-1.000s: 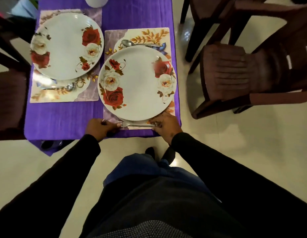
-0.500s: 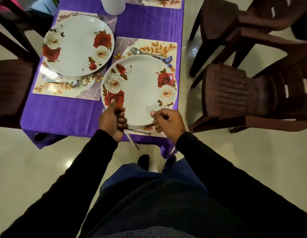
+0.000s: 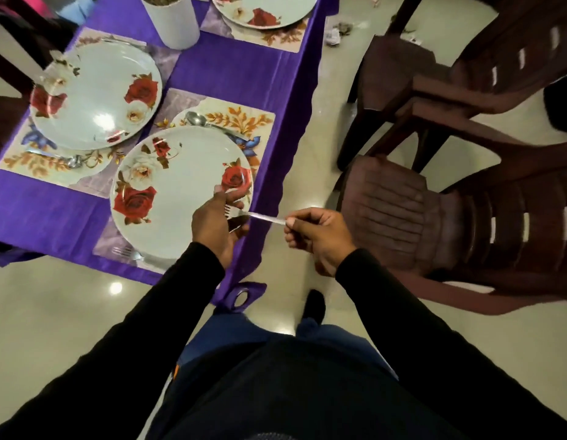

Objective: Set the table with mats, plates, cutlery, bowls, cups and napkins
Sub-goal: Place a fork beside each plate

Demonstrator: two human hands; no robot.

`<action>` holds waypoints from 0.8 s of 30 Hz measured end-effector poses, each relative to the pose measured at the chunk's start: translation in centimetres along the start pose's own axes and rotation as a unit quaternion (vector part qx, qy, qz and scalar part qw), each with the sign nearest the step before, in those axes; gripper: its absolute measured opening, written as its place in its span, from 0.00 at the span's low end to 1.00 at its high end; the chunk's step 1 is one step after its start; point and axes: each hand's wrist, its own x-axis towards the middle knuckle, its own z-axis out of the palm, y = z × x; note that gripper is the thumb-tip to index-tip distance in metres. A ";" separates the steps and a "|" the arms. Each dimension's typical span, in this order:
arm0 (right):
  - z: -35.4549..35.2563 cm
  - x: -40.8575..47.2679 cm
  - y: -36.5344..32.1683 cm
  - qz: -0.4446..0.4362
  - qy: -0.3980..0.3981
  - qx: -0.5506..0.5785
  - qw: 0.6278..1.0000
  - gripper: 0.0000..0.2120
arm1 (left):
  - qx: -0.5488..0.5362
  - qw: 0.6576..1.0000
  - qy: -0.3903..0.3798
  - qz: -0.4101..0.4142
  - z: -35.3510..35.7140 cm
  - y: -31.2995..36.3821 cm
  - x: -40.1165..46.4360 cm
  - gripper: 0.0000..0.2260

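A steel fork [image 3: 260, 216] hangs level above the table's near right corner. My left hand [image 3: 215, 225] grips its tine end, and my right hand [image 3: 318, 239] pinches the tip of its handle. Under my left hand lies a rose-patterned plate [image 3: 177, 188] on a leaf-printed mat [image 3: 244, 122]. A spoon [image 3: 198, 118] rests on the mat beyond the plate. Another fork [image 3: 126, 251] sits on the mat at the plate's near edge. To the left, a second rose plate [image 3: 94, 96] rests on its own mat [image 3: 28, 161] with a spoon [image 3: 73, 161].
A purple cloth [image 3: 231, 74] covers the table. A white cylindrical container [image 3: 172, 22] stands at the back, with a third plate [image 3: 266, 12] on a mat beside it. Two brown plastic chairs [image 3: 412, 214] stand close on the right. Dark chairs line the left.
Both hands have left the fork lying at the plate's near edge and risen. They now hold another fork between them above the table corner. The view has shifted to the right.
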 end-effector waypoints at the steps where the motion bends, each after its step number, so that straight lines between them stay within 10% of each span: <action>1: -1.1 0.5 -0.5 -0.004 0.013 0.012 1.000 0.03 | 0.016 1.000 0.009 0.005 0.7 -0.4 -0.4 0.17; 24: 10.5 12.5 -9.9 -0.096 -0.069 -0.177 0.977 0.07 | -0.172 0.976 0.129 0.013 -4.1 1.5 -0.5 0.08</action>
